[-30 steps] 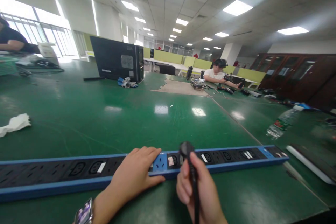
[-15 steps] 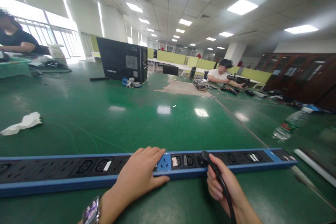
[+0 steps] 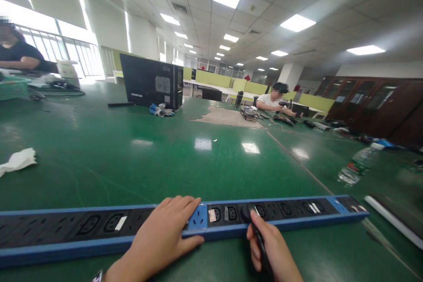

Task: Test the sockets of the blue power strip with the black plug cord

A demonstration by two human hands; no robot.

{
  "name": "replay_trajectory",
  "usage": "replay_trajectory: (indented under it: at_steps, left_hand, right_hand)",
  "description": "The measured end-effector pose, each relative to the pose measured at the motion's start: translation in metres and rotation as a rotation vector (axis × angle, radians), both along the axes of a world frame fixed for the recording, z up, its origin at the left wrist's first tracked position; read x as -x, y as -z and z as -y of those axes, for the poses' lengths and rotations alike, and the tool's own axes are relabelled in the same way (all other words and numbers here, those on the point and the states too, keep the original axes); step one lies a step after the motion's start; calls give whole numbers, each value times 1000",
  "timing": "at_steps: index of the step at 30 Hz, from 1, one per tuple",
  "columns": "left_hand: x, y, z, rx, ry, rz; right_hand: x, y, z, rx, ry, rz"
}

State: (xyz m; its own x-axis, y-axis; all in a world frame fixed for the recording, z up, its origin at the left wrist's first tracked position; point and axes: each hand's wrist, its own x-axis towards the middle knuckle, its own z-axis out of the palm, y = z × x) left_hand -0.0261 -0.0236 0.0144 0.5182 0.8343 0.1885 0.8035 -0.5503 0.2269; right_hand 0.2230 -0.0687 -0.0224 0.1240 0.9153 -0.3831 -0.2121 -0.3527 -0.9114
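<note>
A long blue power strip with black sockets lies across the front of the green table. My left hand is closed over it just left of the blue socket, thumb on the near side and fingers toward the far edge. In my right hand is a black power plug, pinched near its cable end. The plug meets the strip's face right of the stickered sockets; whether it is seated in a socket is hidden. Its black cable runs down past my fingers.
A black computer case stands farther back with gloves beside it. White tissue lies at left, a water bottle at right. Two other people sit at the far left and beyond the table at right.
The view has tilted slightly, so the strip appears lower. My right hand has shifted the plug a little left along the strip, uncovering a socket to its right. My left hand keeps its hold.
</note>
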Motion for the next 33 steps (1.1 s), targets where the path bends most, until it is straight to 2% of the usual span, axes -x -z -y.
replay_trajectory:
  at_steps: [4,7,11,13,17,21,25,27,31,33]
  left_hand:
    - [1,0,-1,-11,23,18]
    - [2,2,-2,-21,34,31]
    - [3,0,-1,-9,41,29]
    - [2,-2,-1,-8,44,26]
    - [1,-2,-2,-4,53,16]
    - [3,3,-5,-25,54,32]
    - [3,1,-4,-28,52,36]
    - [1,-2,-2,-10,57,25]
    - [0,-4,-1,7,50,9]
    - [1,-2,-1,-6,51,20]
  right_hand:
    - [8,-1,-1,-38,83,-60]
    - [0,-27,9,-99,132,-180]
    - [-45,-72,26,-306,338,-216]
    - [-74,-78,27,-242,316,-145]
    - [-108,-53,24,-8,226,13]
    - [-121,-33,23,24,222,96]
    - [-146,-30,20,3,375,162]
    - [-158,-27,18,20,395,173]
    - [-163,-23,13,33,220,171]
    - [-162,-24,11,64,180,223]
